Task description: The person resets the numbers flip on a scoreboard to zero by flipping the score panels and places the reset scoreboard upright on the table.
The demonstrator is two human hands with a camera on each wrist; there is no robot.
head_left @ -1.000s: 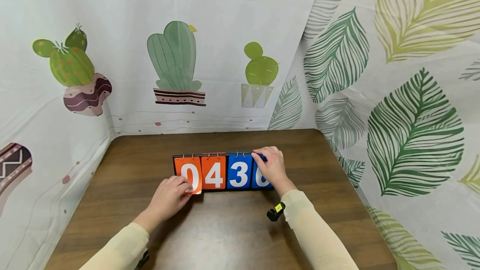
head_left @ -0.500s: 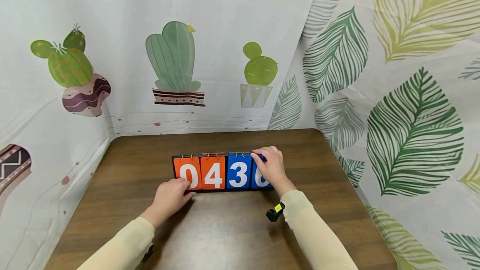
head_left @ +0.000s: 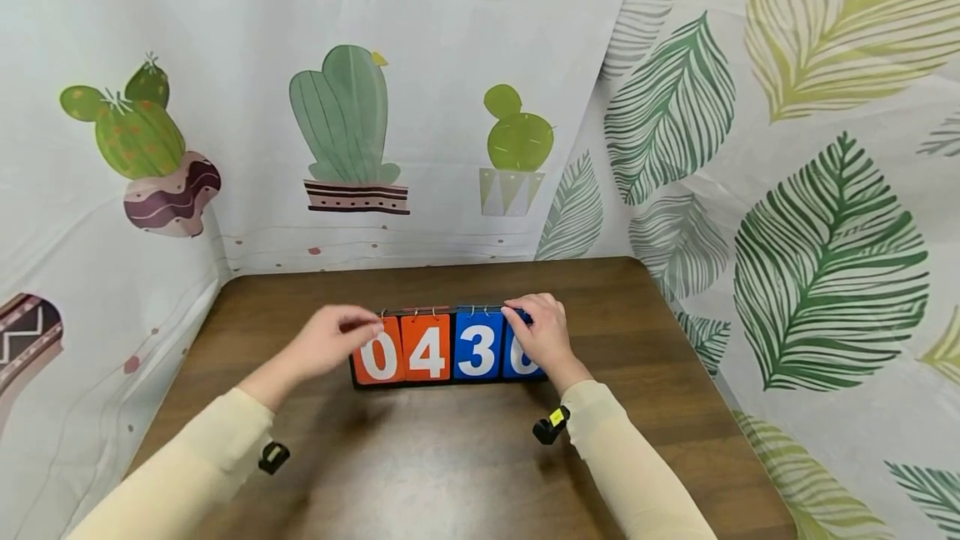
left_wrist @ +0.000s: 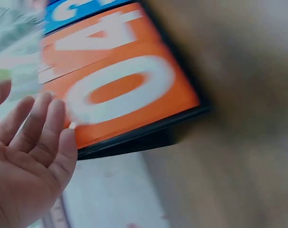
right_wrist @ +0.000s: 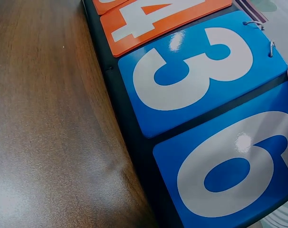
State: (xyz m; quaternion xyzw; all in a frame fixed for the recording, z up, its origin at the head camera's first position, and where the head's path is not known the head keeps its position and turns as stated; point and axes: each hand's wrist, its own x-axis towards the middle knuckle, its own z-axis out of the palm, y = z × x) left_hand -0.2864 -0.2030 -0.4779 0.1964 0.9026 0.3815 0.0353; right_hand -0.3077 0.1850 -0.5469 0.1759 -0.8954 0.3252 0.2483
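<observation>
My left fingers [left_wrist: 52, 124] are loosely bent and spread apart in the lower left of the left wrist view, beside the top edge of the orange 0 card [left_wrist: 118, 88]; they seem to have hold of nothing, though I can't tell whether a tip touches it. In the head view that left hand [head_left: 330, 340] covers the scoreboard's upper left corner. My right hand [head_left: 546, 333] grips its upper right corner, partly hiding the blue 6 card [right_wrist: 225, 183].

The flip scoreboard [right_wrist: 120, 102] leans back on the table [head_left: 420, 461], just below the middle of the head view, with the orange 4 card [head_left: 426, 347] and blue 3 card [head_left: 478, 345] between my hands. I judge it light enough to slide or tip at a careless push, so the top corner of the black frame is the place to steady it. The cards look thin, springy and glossy, likely slippery; I'd pinch one by its loose bottom edge and ease it round the metal rings [right_wrist: 271, 49], which a hard tug could tear through.
</observation>
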